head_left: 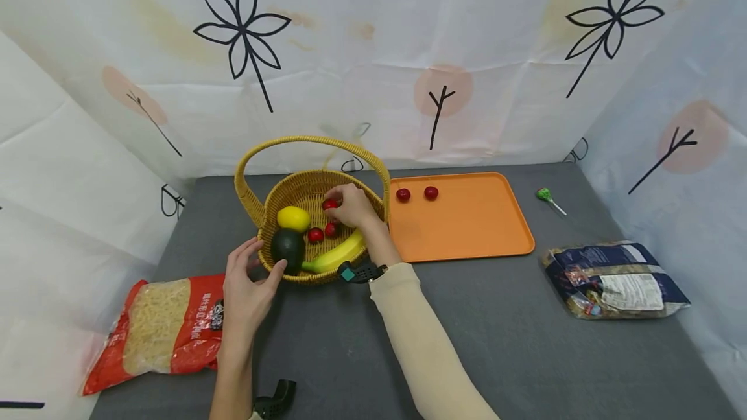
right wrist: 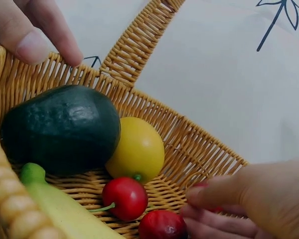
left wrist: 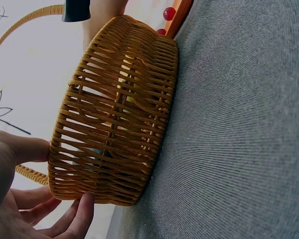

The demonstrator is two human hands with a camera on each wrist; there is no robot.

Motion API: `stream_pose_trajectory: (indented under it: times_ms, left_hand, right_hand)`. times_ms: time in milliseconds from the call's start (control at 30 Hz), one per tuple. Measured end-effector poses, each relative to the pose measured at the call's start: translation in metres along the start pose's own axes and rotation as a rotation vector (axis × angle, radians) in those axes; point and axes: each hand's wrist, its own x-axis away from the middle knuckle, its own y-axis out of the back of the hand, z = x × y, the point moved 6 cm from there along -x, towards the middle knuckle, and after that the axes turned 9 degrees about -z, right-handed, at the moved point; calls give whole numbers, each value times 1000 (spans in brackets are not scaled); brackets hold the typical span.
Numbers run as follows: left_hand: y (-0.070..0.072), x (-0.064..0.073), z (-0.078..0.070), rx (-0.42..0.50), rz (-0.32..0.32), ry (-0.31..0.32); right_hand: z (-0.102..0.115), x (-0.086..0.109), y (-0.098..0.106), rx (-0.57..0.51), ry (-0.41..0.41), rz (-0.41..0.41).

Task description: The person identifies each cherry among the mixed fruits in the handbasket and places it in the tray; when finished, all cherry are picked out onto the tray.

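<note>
A yellow wicker basket (head_left: 297, 190) with a tall arched handle holds a dark green avocado (head_left: 288, 247), a lemon (head_left: 294, 218), a banana (head_left: 335, 256) and several cherries (right wrist: 124, 198). My right hand (head_left: 351, 206) is inside the basket at its right side, pinching a red cherry (head_left: 330, 204) between thumb and fingers. In the right wrist view the fingers mostly cover that cherry. At the front left, my left hand (head_left: 251, 280) grips the basket's rim, thumb and fingertips against the wicker (left wrist: 114, 114).
An orange tray (head_left: 461, 225) stands right of the basket, two cherries (head_left: 430, 193) at its back left. A green lollipop (head_left: 545, 195) and a dark blue packaged bag (head_left: 618, 280) lie further right. A red bag of pasta (head_left: 157, 326) lies by the left forearm.
</note>
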Motion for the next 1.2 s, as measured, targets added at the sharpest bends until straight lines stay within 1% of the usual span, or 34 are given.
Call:
stream_pose_trajectory:
  times_ms: [200,300,400,600,700,800,900,1033,1100,1167,1200]
  left_hand:
    - [-1,0,0,0,-5,2]
    - [0,0,0,-2,-3,6]
    - [0,1,0,-2,-2,10]
    - [1,1,0,6,-1,10]
    - [1,1,0,10,2,9]
    - [0,1,-1,11,6,10]
    - [-1,1,0,9,3,9]
    - [-1,1,0,3,-3,1]
    - [0,1,-1,4,-4,-1]
    - [-1,1,-1,7,-3,0]
    - [-1,1,-1,9,-1,0]
  right_hand:
    - [5,5,3,-124,32,12]
    - [11,11,8,-140,54,30]
    - [19,20,13,-182,85,72]
    - [42,45,28,-285,173,195]
    - [54,59,41,-306,222,230]
    - [63,73,57,-301,272,240]
    - [68,89,74,-301,343,251]
    - [69,111,97,-325,436,281]
    - [67,121,109,-340,467,289]
    - [62,130,122,-341,496,270]
    - [59,133,129,-336,509,246]
